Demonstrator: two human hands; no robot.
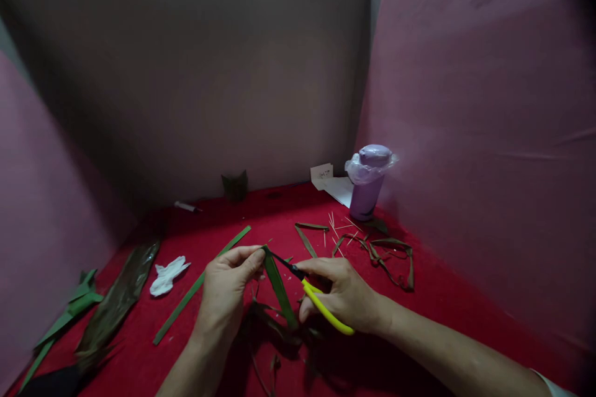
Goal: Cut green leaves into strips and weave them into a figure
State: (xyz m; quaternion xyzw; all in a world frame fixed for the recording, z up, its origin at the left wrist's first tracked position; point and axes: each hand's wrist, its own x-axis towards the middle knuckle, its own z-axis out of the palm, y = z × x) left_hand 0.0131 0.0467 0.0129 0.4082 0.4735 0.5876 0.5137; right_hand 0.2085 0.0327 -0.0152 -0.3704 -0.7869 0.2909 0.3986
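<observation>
My left hand (pixel 233 276) pinches the top end of a green leaf strip (pixel 279 291), which hangs down in front of me. In my right hand (pixel 342 291) is a pair of scissors (pixel 321 309) with yellow handles and dark blades. The blade tips point up and left and reach the strip's top end beside my left fingertips. Whether the blades are touching the leaf is too small to tell. A longer green strip (pixel 179 313) lies on the red cloth (pixel 195 236), passing behind my left hand.
Toothpicks (pixel 334 229) and brown leaf scraps (pixel 405 267) lie at the right, near a purple tumbler (pixel 366 195) and white papers (pixel 339 189). At the left are crumpled tissue (pixel 168 275), a brown leaf bundle (pixel 121 288) and green leaves (pixel 69 313). A syringe (pixel 186 206) lies behind.
</observation>
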